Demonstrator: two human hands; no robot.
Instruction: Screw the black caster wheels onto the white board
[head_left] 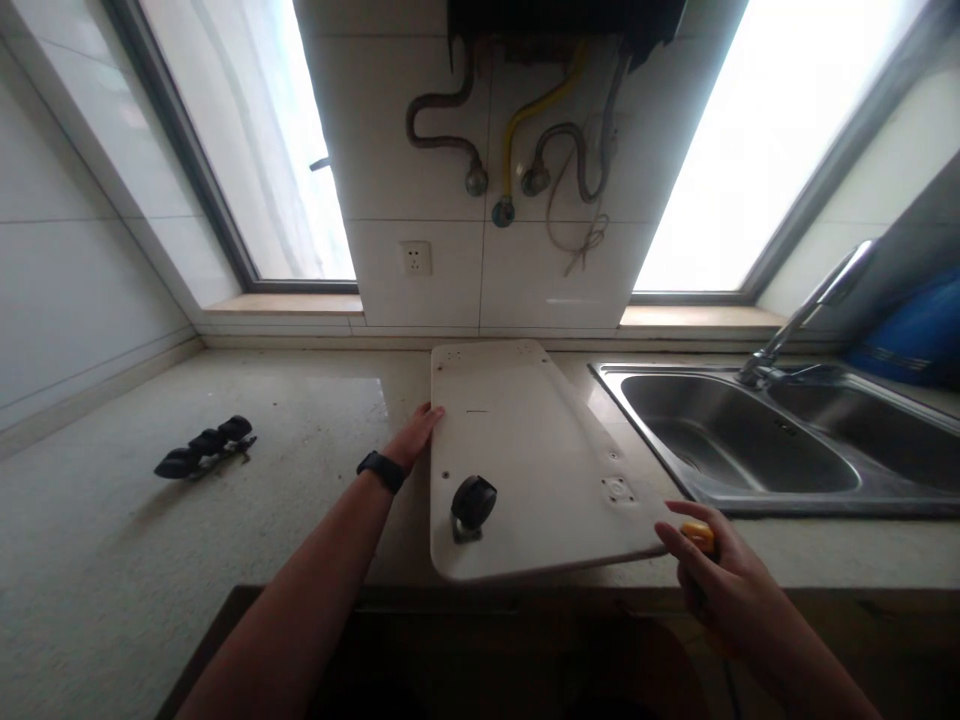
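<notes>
A white board [525,440] with rounded corners lies on the counter. One black caster wheel [474,502] stands on its near left corner. A mounting mark with small holes [618,490] shows near its right edge. My left hand [417,434], wearing a dark wristband, rests against the board's left edge; its fingers are partly hidden by the edge. By the near right corner, my right hand [716,560] is closed around a yellow handle, seemingly a screwdriver [697,536], its lower part hidden by the hand. The thumb and index finger reach to the board's corner.
Several black caster wheels [206,446] lie together at the left of the counter [315,400]. A double steel sink [739,430] with a faucet [802,310] is on the right, a blue object [911,330] beyond it. Pipes [510,140] run down the back wall above a socket [415,258].
</notes>
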